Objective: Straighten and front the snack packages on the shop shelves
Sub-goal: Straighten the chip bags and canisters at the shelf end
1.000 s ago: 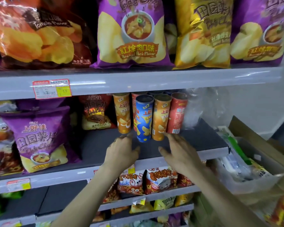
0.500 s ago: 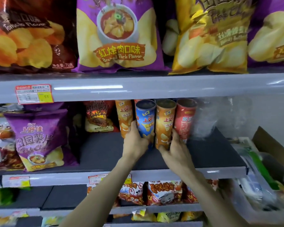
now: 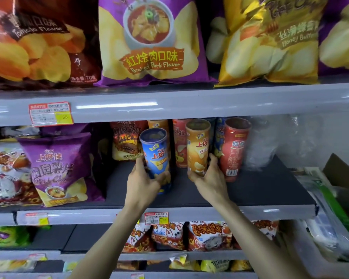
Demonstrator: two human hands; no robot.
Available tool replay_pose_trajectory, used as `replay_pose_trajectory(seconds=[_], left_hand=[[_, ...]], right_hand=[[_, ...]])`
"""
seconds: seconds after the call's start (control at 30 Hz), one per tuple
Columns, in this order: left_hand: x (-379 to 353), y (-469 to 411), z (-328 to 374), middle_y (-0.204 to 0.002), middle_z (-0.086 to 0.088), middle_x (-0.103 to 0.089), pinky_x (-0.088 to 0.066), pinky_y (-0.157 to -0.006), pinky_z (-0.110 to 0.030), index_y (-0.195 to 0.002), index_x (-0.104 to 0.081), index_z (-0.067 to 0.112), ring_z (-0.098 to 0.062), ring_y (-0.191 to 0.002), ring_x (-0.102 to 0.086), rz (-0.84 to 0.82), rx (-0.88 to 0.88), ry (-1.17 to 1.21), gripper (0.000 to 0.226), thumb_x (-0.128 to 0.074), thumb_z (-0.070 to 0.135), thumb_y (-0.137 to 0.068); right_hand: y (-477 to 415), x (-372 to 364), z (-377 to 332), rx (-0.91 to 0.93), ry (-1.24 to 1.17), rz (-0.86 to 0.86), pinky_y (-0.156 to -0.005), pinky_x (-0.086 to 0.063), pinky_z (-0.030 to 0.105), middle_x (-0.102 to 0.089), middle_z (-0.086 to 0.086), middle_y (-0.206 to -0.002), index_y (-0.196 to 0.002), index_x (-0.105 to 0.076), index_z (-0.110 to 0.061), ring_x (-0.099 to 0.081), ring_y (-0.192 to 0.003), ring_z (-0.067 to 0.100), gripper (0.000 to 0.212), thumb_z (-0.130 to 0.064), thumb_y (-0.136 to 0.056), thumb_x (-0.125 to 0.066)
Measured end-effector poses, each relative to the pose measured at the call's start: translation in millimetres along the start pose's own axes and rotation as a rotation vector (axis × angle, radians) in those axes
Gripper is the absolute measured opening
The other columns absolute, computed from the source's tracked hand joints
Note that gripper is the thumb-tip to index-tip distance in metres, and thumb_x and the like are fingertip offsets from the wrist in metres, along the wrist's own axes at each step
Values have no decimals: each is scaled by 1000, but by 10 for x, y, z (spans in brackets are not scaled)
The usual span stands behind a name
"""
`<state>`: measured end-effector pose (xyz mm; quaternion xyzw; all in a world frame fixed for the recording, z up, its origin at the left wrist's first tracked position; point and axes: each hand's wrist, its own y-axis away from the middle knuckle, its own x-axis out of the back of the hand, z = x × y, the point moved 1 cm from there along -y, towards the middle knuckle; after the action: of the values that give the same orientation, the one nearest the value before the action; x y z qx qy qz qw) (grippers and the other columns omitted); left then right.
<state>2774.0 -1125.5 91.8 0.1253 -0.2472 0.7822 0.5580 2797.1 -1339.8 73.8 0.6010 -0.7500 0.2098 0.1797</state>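
The grey metal middle shelf (image 3: pixel 250 213) shows a wide bare stretch of dark deck along its front. Its stock sits well back from the edge, which is why both arms reach in.

On the upper shelf (image 3: pixel 189 103), the big purple braised-pork crisp bag (image 3: pixel 149 47) and the gold honey-butter crisp bag (image 3: pixel 270 43) stand at the lip with their faces out, as fronted goods should. To the left on the middle shelf, a smaller purple foil crisp bag (image 3: pixel 56 168) leans near the front.

The tall tubes cluster at the middle:

- **Blue tube:** The blue cylindrical crisp tube (image 3: pixel 154 156) is foremost and tilts, its top toward the left. The left hand (image 3: pixel 143 184) grasps its lower part with fingers and thumb curled round it, likely to draw it forward and set it straight.
- **Orange tube:** The orange cylindrical crisp tube (image 3: pixel 197 148) stands upright just beside the red cylindrical crisp tube (image 3: pixel 235 150). The right hand (image 3: pixel 210 181) clasps it low at the base, probably so that the label shows while the tube is turned or pulled.

I cannot tell whether either base is off the deck. More tubes stand behind, partly hidden.

A red-and-yellow price label (image 3: pixel 50 114) is stuck on the upper shelf's front edge.
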Motion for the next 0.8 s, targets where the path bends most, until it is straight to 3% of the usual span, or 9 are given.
replay_pose_trajectory(seconds=[0.17, 0.37, 0.5, 0.67, 0.8], left_hand=[[284, 16, -202, -105, 6, -74, -61, -82, -49, -108, -55, 28, -13, -90, -72, 79, 20, 12, 51, -90, 44, -74], [527, 90, -376, -111, 7, -73, -61, -81, -42, -122, -54, 29, -8, -95, -70, 132, 9, 29, 54, -90, 35, -81], [602, 137, -402, -112, 11, -72, -52, -74, -22, -127, -52, 31, 2, -95, -67, 134, -5, 37, 56, -88, 34, -83], [622, 122, -448, -116, 7, -70, -54, -77, -25, -129, -51, 32, -3, -98, -67, 137, -12, 14, 59, -87, 37, -83], [575, 149, -535, -121, 6, -68, -58, -82, -33, -139, -51, 27, -9, -100, -68, 143, -9, 0, 69, -88, 39, -82]], right_hand=[[-34, -107, -12, 13, 21, 11, -90, -52, 42, -58, 1, -126, -136, -47, -28, -62, -115, 27, 73, -53, -77, -82], [109, -457, -190, 67, -1, -78, -91, -57, 46, -67, -10, -124, -129, -49, -38, -67, -111, 20, 80, -71, -61, -77], [125, -749, -460, 120, -1, -120, -92, -57, 45, -67, -6, -129, -130, -49, -36, -66, -115, 23, 79, -68, -64, -79], [93, -852, -559, 146, 69, -138, -93, -55, 44, -61, -3, -137, -135, -46, -32, -62, -122, 27, 76, -56, -73, -83], [241, -538, -376, 210, 116, -51, -96, -52, 41, -54, -10, -142, -143, -43, -37, -56, -127, 17, 70, -43, -84, -81]])
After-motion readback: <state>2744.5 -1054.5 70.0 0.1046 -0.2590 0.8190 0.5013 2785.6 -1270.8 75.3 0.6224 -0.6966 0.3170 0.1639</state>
